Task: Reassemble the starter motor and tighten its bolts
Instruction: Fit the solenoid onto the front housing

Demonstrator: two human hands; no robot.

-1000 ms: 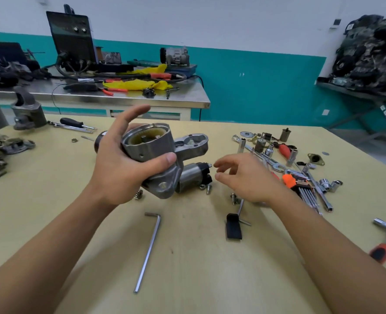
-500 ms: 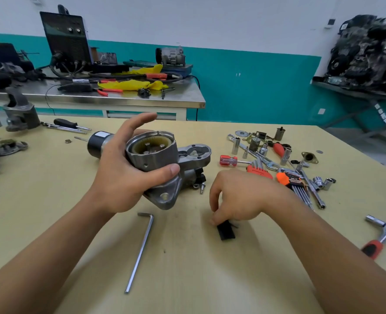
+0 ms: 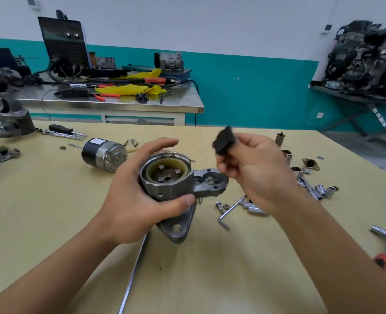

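The tan worktable fills your view, with a steel bench behind it against the teal wall. Your left hand holds the starter housing above the middle of the table: your thumb is wrapped across its near side and your fingers curl round the far rim. Its open end faces up, so the toothed ring and pins inside are visible, and its mounting ear points down toward you. The cylindrical motor body lies on its side on the table, behind and left of the housing, apart from it. A long hex key lies on the table below your left wrist, partly hidden by it. Your right hand is raised just right of the housing, its fingers pinched on a small black part, which is blurred. A short hex key lies under that hand, beside a loose bolt. Sockets lie scattered further right.
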